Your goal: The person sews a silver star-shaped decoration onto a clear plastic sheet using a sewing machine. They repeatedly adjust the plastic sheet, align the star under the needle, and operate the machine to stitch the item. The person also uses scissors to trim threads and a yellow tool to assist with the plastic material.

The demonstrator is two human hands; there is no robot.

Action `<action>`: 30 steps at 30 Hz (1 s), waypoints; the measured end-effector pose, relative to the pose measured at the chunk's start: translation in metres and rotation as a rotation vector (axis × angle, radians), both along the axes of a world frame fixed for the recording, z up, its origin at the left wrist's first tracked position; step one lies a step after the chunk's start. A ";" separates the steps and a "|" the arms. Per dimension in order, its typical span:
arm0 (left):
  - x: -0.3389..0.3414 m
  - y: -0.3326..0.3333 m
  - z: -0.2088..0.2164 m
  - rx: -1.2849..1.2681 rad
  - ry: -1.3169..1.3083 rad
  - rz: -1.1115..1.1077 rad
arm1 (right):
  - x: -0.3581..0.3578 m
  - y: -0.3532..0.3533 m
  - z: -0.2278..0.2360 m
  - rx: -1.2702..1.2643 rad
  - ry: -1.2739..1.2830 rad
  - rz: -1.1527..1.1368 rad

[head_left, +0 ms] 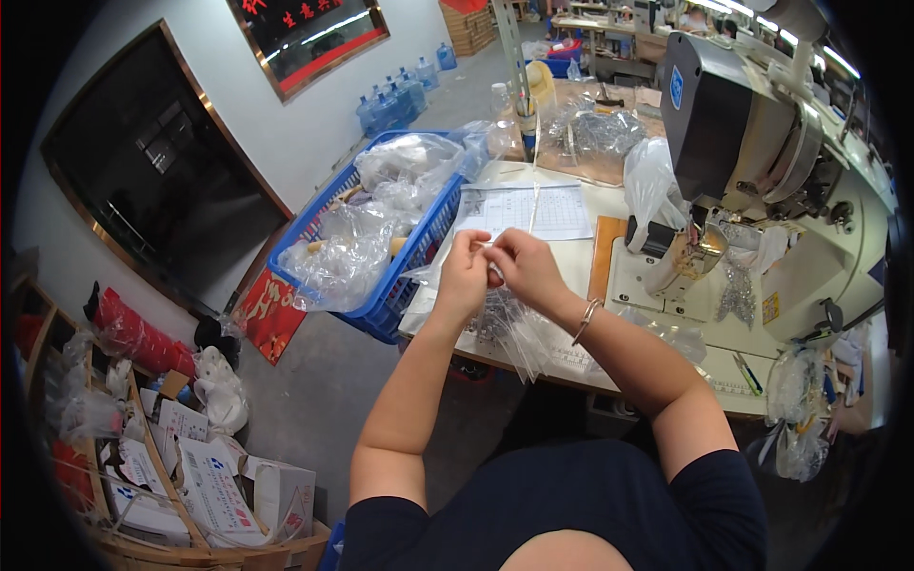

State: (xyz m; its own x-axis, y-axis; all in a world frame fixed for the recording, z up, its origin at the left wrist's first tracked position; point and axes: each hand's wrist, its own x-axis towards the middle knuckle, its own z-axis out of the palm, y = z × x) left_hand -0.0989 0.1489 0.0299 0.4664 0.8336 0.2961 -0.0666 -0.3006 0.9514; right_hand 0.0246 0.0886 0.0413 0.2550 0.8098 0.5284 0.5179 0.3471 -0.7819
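My left hand (464, 271) and my right hand (523, 266) meet over the table's near left part, fingers pinched together on a small clear plastic bag (505, 324) that hangs down from them. The bag holds small dark metal parts. A bracelet (585, 321) sits on my right wrist. Just beyond my hands lies a printed paper sheet (543, 211) on the white table (571, 276).
A blue plastic basket (395, 285) full of clear bags stands left of the table. An industrial sewing machine (762, 162) fills the right side, with a pile of small metal parts (735, 290) on its bed. Cardboard boxes (214, 485) sit on the floor at lower left.
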 end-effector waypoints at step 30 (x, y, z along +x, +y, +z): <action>-0.025 0.016 0.034 0.616 0.607 -0.012 | 0.029 0.027 -0.022 0.136 -0.266 0.189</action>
State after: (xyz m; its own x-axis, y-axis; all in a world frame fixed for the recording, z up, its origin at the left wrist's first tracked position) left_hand -0.1239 0.1650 0.0640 0.6979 0.6005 0.3904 0.3937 -0.7770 0.4912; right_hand 0.0533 0.1156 0.0189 -0.0538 0.7471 0.6625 0.6141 0.5480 -0.5680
